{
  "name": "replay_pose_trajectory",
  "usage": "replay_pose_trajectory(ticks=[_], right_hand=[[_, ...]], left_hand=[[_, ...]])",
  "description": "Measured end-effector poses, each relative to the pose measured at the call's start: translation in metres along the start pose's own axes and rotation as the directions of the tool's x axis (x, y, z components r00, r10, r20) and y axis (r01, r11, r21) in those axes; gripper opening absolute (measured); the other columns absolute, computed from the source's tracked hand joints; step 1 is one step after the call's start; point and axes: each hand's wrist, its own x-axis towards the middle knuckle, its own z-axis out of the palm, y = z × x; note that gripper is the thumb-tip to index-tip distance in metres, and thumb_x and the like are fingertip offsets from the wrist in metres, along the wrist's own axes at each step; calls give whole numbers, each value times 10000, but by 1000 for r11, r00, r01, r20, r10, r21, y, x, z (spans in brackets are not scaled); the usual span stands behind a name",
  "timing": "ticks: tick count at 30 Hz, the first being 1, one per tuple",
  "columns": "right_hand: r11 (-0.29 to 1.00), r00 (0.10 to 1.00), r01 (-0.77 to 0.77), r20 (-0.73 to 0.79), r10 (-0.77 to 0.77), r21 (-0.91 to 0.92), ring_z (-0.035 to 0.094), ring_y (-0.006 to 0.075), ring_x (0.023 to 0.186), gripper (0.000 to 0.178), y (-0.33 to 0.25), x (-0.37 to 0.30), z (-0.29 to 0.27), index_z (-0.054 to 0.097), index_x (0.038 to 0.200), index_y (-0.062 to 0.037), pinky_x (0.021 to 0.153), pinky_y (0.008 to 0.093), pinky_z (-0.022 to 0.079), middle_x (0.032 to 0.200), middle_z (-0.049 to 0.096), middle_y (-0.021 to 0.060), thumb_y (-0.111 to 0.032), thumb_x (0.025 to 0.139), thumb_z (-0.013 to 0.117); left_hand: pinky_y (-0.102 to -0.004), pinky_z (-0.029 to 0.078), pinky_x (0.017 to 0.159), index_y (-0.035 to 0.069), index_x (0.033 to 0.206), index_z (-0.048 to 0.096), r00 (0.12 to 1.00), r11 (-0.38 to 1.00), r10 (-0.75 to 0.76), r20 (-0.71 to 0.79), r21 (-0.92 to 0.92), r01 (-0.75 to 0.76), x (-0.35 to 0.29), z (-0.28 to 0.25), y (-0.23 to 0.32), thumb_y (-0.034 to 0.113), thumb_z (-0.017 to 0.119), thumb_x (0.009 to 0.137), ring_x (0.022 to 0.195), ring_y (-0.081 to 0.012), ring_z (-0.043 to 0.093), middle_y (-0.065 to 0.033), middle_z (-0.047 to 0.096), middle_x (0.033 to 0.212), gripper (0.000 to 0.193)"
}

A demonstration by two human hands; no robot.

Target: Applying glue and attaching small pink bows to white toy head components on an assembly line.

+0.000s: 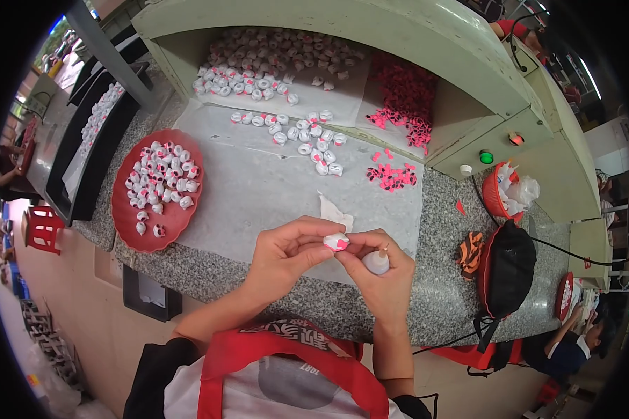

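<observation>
Just beyond the bench's front edge, I hold a small rounded white piece with pink patches (336, 241) between my two hands. My left hand (278, 255) pinches its left side between thumb and fingers. From the right, my right hand (391, 283) touches the same piece with thumb and fingertips. A small whitish squeeze bottle with a thin tip (376, 262) is tucked in the curled fingers of that hand. Past my hands lies a crumpled white cloth or tissue (335, 213). Similar white pieces (314, 136) and small pink-and-black pieces (393, 178) lie on the paper sheet (251, 188).
At left stands a red scalloped dish (124, 209) of white-and-pink pieces. A pale green cabinet (370, 35) arches over heaps of white and pink pieces. To the right are an orange-red basket (493, 199), an orange-black cloth (470, 253) and a black bag (508, 269).
</observation>
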Motion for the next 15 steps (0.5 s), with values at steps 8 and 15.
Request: replay_pose_trajectory(ticks=[8,15], right_hand=[[997,997,-60,42,61,-44,517,58,658,205,18,12,-3,604,842,2,588,193,416,732,579,17,42,656,679],[990,990,140,0,-140,-23,572,124,725,214,32,12,9,619,851,-19,640,237,453,853,589,70,16,652,689]], left_hand=[[-276,455,832,-45,1013,551,994,995,53,-92,94,-44,7,2,-16,-54,527,796,953,-183,555,-138,571,1012,218],[-245,475,731,-26,1081,503,957,931,-249,-149,-310,194,8,-14,-22,32,578,795,838,-145,581,-110,609,875,302]])
